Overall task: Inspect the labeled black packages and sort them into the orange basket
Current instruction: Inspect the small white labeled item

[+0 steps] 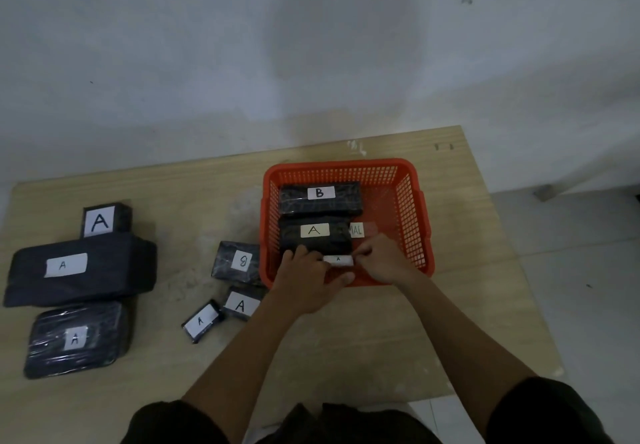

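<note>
Hiding small package (338,260) beneath both hands.

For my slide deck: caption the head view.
Both hands place a small A-labelled package into the orange basket beside two others.
</note>
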